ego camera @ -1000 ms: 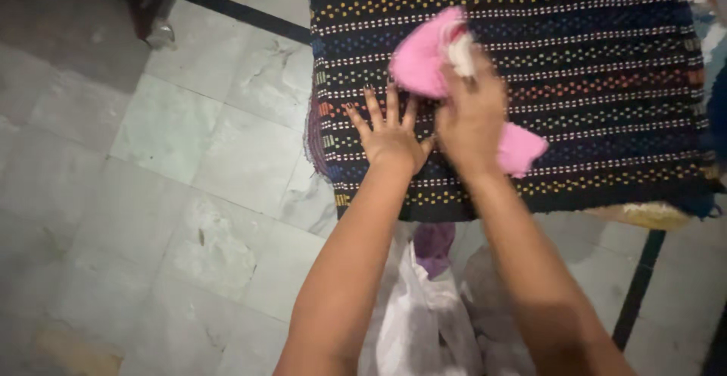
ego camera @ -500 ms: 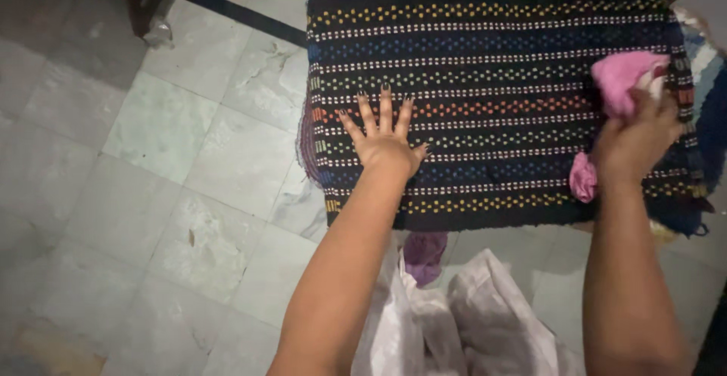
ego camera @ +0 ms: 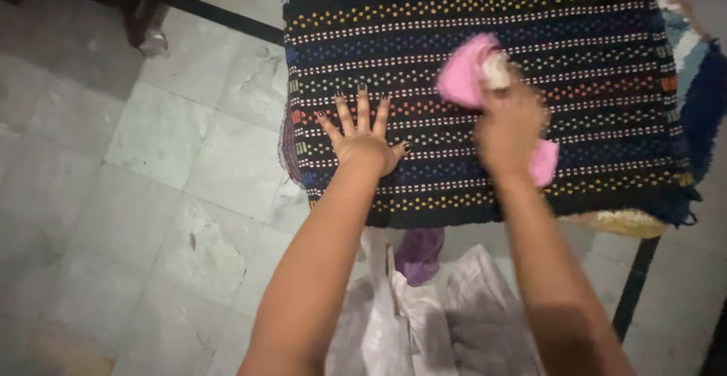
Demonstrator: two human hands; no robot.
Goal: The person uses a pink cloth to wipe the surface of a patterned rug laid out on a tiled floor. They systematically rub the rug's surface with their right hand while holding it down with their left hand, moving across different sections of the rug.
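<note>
Pale marble floor tiles fill the left of the scene, crossed by a dark strip at the far edge. At the right a black woven mat with rows of coloured dots is spread flat over other rugs, whose blue and yellow edges show at its right and near sides. The mat is pinned by the left hand, laid palm down near its left end with the fingers spread wide and nothing held. A pink cloth is gripped by the right hand, fingers closed round it; the cloth is pressed against the middle of the mat, one end showing beyond the hand on the far side and another at its near right. The right hand is blurred. The step in hand is judged to be wiping the mat's surface with the cloth. Steady pressure from the left hand would be needed so that the mat is not dragged. White plastic bags lie on the floor near the person.
</note>
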